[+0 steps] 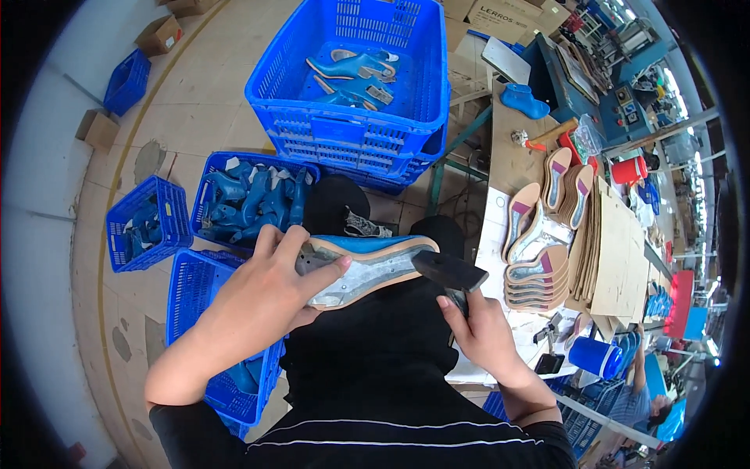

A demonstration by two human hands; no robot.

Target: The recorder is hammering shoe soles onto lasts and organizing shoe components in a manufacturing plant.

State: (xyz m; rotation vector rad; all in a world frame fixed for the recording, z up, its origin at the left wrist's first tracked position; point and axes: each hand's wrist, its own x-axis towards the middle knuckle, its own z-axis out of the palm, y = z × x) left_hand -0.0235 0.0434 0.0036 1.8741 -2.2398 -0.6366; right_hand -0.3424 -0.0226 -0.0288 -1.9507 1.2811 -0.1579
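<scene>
Blue shoe last (363,244), grey insole (375,275) with tan edge facing up, held over the person's lap (367,344), lying left to right. Left hand (273,270) clamps its left end, knuckles bent, one fingertip on the insole face; forearm angles in from near left. Right hand (480,328) closed around one hammer (449,270), thumb along handle, forearm from near right. Hammer head overlaps the last's right end; can't tell if it touches. Left hand covers part of the left end, hammer head part of the right.

Far side: blue crate stack (344,117), at least two high, top one open with several overlapping lasts, exact count unclear. Left: three blue crates holding lasts: heaped crate (207,176), small crate (168,238) farther left, near crate (187,301) partly behind left forearm. One more blue crate (127,82) by the far-left wall.

Right: worktable (500,203) with several insole groups, including one near stack (539,277), layers too tight to count. Also one lone blue last (523,100) at far end, cardboard sheets (617,250), one blue container (595,356), one red container (629,170). One co-worker (639,402), near-right edge.
</scene>
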